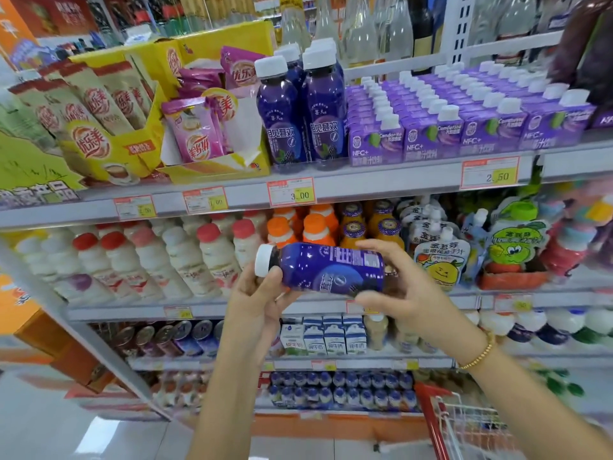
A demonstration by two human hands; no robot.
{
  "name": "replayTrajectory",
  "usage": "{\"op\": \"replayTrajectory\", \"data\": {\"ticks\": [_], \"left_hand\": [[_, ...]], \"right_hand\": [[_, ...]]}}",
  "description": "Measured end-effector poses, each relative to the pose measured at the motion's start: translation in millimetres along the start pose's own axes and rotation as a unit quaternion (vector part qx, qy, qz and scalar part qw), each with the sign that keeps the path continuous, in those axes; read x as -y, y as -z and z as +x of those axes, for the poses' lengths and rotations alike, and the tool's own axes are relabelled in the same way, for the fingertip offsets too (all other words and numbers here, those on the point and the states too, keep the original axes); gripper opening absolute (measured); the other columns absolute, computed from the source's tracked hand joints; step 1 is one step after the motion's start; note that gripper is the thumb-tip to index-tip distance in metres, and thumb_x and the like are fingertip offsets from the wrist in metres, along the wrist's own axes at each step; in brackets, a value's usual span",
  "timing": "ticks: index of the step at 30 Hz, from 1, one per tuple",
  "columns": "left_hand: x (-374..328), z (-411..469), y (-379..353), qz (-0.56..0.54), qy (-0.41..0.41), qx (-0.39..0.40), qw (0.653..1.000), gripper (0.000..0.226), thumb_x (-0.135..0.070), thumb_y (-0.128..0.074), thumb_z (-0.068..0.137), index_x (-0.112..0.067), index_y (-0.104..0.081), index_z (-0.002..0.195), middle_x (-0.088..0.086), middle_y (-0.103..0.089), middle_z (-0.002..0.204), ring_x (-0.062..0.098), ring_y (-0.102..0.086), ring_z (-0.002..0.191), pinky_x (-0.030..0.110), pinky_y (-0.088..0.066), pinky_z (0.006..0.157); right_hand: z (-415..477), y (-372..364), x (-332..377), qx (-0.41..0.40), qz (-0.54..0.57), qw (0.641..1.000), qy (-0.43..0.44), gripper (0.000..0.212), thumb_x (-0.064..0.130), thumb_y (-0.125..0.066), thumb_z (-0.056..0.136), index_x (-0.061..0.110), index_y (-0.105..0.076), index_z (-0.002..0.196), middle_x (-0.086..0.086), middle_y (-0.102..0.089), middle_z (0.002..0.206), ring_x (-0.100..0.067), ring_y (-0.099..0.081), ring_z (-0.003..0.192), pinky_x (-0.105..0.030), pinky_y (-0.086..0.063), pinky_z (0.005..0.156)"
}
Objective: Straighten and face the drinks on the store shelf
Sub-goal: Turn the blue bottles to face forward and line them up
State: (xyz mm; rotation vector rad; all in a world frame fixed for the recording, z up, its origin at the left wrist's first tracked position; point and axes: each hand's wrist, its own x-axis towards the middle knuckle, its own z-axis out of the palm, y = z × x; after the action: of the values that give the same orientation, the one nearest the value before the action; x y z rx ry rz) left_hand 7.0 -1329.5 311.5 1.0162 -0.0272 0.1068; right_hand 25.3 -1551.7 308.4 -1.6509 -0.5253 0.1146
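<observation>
Upper shelf (pixel 365 184): purple bottle (pixel 328 267) held crosswise below its front edge.
Matching bottles (pixel 305 117) stand upright directly above; long axis runs left-right, cap left; left hand (pixel 255 300) grips the neck, fingers of the right hand (pixel 408 290) curl round the base.

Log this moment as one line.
phase: facing drinks | left hand: grips cap end of blue bottle | right hand: holds its base end | bottle: sideways, off the shelves | matching bottles: upright on upper shelf

left hand (pixel 255 302): bare, forearm bare | right hand (pixel 403 290): bare, forearm bare | right wrist: thin gold beaded bracelet (pixel 480 355)
</observation>
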Motion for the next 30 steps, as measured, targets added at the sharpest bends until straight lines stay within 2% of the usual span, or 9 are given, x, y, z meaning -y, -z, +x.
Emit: {"op": "replayTrajectory", "data": {"ticks": [2, 5, 9, 13, 18, 22, 24, 26, 30], "left_hand": [[-1, 3, 0, 0.009, 0.016, -0.019, 1.0, 0.072, -0.035, -0.089, 0.056, -0.004, -0.059, 0.113, 0.01, -0.073, 0.1, 0.022, -0.071, 0.086, 0.03, -0.058, 0.065], [4, 6, 4, 0.021, 0.049, -0.044, 0.998, 0.09, -0.049, -0.092, 0.038, -0.007, -0.061, 0.111, 0.01, -0.072, 0.102, 0.023, -0.071, 0.086, 0.029, -0.058, 0.065], [10, 8, 10, 0.008, 0.064, -0.059, 0.996, 0.091, -0.053, -0.093, 0.03, -0.012, -0.063, 0.107, 0.006, -0.073, 0.098, 0.017, -0.071, 0.083, 0.025, -0.058, 0.066], [8, 9, 10, -0.014, 0.032, -0.028, 0.999, 0.084, -0.05, -0.091, 0.043, -0.011, -0.061, 0.111, 0.006, -0.073, 0.101, 0.016, -0.07, 0.088, 0.025, -0.057, 0.068], [0, 8, 8, -0.031, -0.005, 0.028, 0.999, 0.095, -0.036, -0.089, 0.057, -0.006, -0.044, 0.135, 0.006, -0.071, 0.108, 0.017, -0.069, 0.095, 0.027, -0.056, 0.074], [-3, 10, 6, 0.007, -0.006, 0.031, 0.999, 0.083, -0.037, -0.09, 0.053, -0.014, -0.054, 0.123, 0.007, -0.071, 0.106, 0.02, -0.068, 0.094, 0.032, -0.059, 0.07], [-3, 10, 4, 0.04, -0.001, -0.005, 0.999, 0.067, -0.038, -0.086, 0.057, -0.012, -0.058, 0.112, 0.008, -0.072, 0.097, 0.02, -0.07, 0.086, 0.03, -0.058, 0.064], [0, 11, 2, 0.05, 0.019, -0.046, 0.997, 0.047, -0.036, -0.07, 0.069, -0.01, -0.06, 0.107, 0.007, -0.073, 0.092, 0.019, -0.071, 0.079, 0.027, -0.058, 0.059], [4, 15, 4, 0.047, 0.076, -0.1, 0.991, 0.04, -0.038, -0.057, 0.076, -0.01, -0.06, 0.105, 0.012, -0.07, 0.094, 0.017, -0.072, 0.071, 0.024, -0.056, 0.055]], "right_hand": [[-1, 0, 2, 0.0, -0.135, 0.988, 0.069, 0.07, 0.039, -0.078, 0.072, 0.05, -0.039, 0.129, 0.021, -0.046, 0.131, -0.007, -0.051, 0.12, -0.035, -0.049, 0.096], [2, -1, 3, -0.024, -0.25, 0.951, 0.18, 0.071, 0.021, -0.077, 0.077, 0.038, -0.039, 0.133, 0.009, -0.042, 0.134, -0.005, -0.044, 0.122, -0.024, -0.047, 0.096], [3, -2, 4, -0.014, -0.288, 0.94, 0.181, 0.063, 0.037, -0.07, 0.08, 0.034, -0.038, 0.134, 0.01, -0.044, 0.127, -0.003, -0.048, 0.112, -0.016, -0.051, 0.083], [2, -5, 6, -0.026, -0.234, 0.967, 0.091, 0.06, 0.057, -0.062, 0.076, 0.042, -0.038, 0.129, 0.022, -0.051, 0.117, -0.004, -0.056, 0.106, -0.024, -0.054, 0.079], [6, -11, 11, -0.042, -0.041, 0.998, 0.014, 0.043, 0.054, -0.064, 0.072, 0.031, -0.054, 0.106, 0.014, -0.068, 0.096, -0.006, -0.065, 0.087, -0.023, -0.054, 0.068], [13, -11, 10, -0.055, 0.0, 0.997, -0.046, 0.064, 0.066, -0.052, 0.078, 0.004, -0.058, 0.095, -0.019, -0.066, 0.079, -0.024, -0.064, 0.058, -0.04, -0.052, 0.056], [12, -11, 11, -0.067, -0.038, 0.997, -0.03, 0.055, 0.065, -0.047, 0.085, 0.015, -0.059, 0.103, -0.014, -0.066, 0.088, -0.024, -0.067, 0.068, -0.038, -0.056, 0.059], [11, -8, 13, -0.047, -0.092, 0.995, 0.009, 0.042, 0.058, -0.058, 0.083, 0.036, -0.051, 0.118, 0.004, -0.06, 0.111, -0.013, -0.065, 0.09, -0.023, -0.055, 0.069], [10, -4, 16, -0.009, -0.163, 0.984, 0.065, 0.067, 0.026, -0.077, 0.076, 0.05, -0.04, 0.127, 0.018, -0.045, 0.122, -0.006, -0.058, 0.097, -0.024, -0.053, 0.081]]}}
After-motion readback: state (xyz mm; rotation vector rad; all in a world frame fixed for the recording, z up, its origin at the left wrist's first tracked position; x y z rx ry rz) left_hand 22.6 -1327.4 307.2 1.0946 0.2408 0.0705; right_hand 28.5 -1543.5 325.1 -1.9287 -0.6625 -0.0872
